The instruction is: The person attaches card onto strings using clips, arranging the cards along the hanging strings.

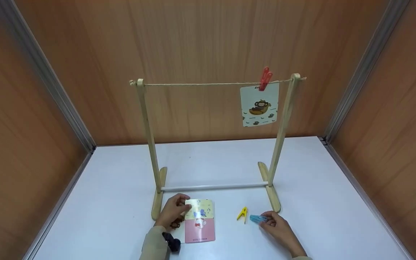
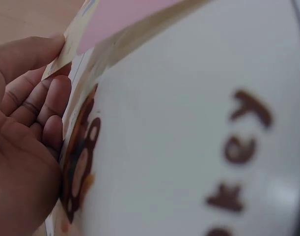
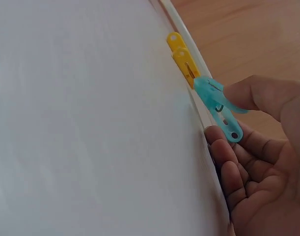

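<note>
A pink and yellow card (image 1: 200,231) is pinched at its upper left corner by the left hand (image 1: 173,211); the left wrist view shows thumb and fingers on the card's edge (image 2: 110,24). Beneath that hand lies a white card with a brown monkey print (image 2: 159,123), partly covered. The right hand (image 1: 279,231) holds a blue clothespin (image 1: 258,219) between thumb and fingers, also visible in the right wrist view (image 3: 213,96). Just left of it in the head view is a yellow clothespin (image 1: 242,214) on the table.
A wooden stand (image 1: 150,137) with a string (image 1: 200,84) across its top stands behind the hands. Near its right post, a red clothespin (image 1: 265,80) holds a monkey card (image 1: 260,115) on the string. A white rod (image 1: 215,187) joins the feet. Wooden walls enclose the white table (image 1: 103,202).
</note>
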A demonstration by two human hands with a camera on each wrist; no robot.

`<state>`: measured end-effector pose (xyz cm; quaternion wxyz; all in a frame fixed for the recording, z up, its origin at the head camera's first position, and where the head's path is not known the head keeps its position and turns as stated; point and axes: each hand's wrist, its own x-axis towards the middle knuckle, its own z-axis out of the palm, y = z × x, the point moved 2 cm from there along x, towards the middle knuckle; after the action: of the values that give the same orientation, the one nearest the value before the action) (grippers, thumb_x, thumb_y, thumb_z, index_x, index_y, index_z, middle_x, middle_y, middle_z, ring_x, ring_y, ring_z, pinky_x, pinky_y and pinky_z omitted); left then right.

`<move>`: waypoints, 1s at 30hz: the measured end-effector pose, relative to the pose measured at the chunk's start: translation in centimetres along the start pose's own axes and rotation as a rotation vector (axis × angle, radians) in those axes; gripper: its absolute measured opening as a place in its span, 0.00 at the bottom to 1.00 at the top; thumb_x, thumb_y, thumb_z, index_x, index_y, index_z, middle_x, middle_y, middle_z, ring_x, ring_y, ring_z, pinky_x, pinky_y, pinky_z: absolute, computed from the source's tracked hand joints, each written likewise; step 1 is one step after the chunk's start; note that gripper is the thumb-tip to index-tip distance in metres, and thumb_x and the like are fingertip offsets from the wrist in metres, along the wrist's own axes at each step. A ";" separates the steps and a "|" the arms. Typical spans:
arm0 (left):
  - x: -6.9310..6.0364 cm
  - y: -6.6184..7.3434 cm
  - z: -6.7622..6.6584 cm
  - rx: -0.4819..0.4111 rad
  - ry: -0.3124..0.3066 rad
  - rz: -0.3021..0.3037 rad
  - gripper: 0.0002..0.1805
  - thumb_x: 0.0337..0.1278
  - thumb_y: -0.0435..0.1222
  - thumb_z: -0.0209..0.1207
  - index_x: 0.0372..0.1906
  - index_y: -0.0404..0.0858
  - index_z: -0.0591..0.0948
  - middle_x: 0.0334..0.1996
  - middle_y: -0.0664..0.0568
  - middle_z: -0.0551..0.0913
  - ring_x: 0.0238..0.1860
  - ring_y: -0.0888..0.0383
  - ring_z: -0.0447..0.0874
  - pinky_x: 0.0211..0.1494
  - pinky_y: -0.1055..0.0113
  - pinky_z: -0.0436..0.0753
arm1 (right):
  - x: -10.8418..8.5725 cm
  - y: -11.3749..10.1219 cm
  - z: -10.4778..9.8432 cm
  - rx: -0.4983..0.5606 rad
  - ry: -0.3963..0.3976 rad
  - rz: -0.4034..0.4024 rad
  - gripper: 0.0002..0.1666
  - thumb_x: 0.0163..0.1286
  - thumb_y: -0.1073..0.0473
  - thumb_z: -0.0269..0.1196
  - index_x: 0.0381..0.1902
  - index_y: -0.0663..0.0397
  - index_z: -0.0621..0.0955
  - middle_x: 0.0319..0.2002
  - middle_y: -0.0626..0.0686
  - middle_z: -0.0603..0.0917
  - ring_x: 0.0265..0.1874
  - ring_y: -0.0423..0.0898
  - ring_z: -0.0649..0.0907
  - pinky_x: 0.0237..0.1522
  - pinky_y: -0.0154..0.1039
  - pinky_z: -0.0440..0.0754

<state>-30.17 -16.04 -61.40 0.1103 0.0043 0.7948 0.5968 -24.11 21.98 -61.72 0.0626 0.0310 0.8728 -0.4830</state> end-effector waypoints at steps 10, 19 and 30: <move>-0.2 0.3 -0.2 -0.095 -0.018 -0.063 0.24 0.57 0.38 0.64 0.57 0.35 0.75 0.41 0.49 0.74 0.39 0.55 0.75 0.37 0.65 0.76 | 0.2 0.1 0.1 0.001 -0.007 0.043 0.24 0.62 0.50 0.67 0.51 0.59 0.79 0.40 0.51 0.80 0.38 0.43 0.75 0.43 0.38 0.74; -0.1 0.1 -0.3 -0.110 -0.019 -0.077 0.27 0.55 0.41 0.65 0.59 0.37 0.74 0.42 0.48 0.77 0.43 0.54 0.78 0.40 0.63 0.78 | 0.2 -0.1 0.2 0.049 -0.012 0.079 0.27 0.61 0.49 0.67 0.52 0.60 0.78 0.40 0.51 0.79 0.39 0.44 0.74 0.42 0.37 0.72; 0.2 0.0 -0.2 -0.110 0.000 -0.066 0.25 0.56 0.40 0.65 0.57 0.35 0.74 0.37 0.52 0.83 0.39 0.56 0.78 0.40 0.64 0.76 | 0.3 -0.3 0.1 0.078 0.020 0.096 0.25 0.62 0.53 0.67 0.52 0.61 0.78 0.42 0.52 0.79 0.41 0.45 0.75 0.44 0.37 0.73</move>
<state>-30.37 -16.20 -61.42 0.1301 -0.0280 0.7604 0.6357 -24.44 21.71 -61.59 0.0758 0.0801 0.8515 -0.5126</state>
